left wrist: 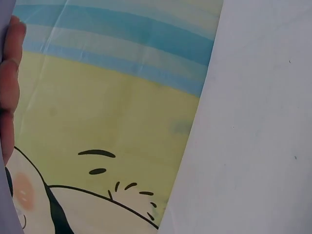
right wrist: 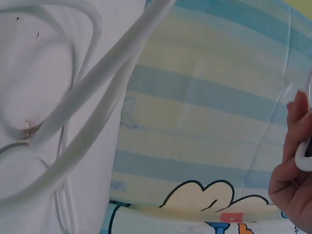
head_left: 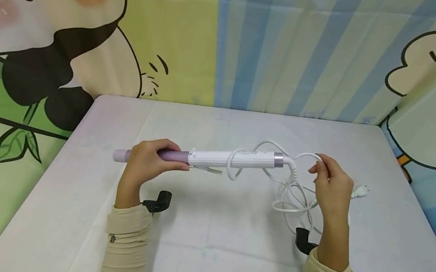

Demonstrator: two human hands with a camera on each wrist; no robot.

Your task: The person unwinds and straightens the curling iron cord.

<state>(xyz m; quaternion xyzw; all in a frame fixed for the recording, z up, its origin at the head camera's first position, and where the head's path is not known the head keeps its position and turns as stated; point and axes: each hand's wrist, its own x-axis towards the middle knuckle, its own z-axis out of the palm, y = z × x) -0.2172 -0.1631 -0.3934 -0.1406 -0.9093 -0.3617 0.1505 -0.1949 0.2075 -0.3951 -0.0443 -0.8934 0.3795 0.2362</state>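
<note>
A curling iron with a white ribbed handle (head_left: pixel 251 159) and a purple barrel is held up slightly tilted over the table, its right end higher. My left hand (head_left: pixel 145 162) grips the purple barrel; in the left wrist view only fingertips (left wrist: pixel 9 87) show at the left edge. White cord (head_left: pixel 295 208) loops once around the handle and hangs in loose coils to its right. My right hand (head_left: pixel 333 188) pinches a stretch of the cord beside the handle's cord end. Blurred cord (right wrist: pixel 97 83) crosses the right wrist view, where curled fingers (right wrist: pixel 290 190) appear at the right edge.
The plug (head_left: pixel 360 191) lies right of my right hand. Under everything is a white-covered table (head_left: pixel 200 259), backed by a printed cartoon curtain (head_left: pixel 184 28). Black wrist mounts (head_left: pixel 162 201) stick out by both wrists.
</note>
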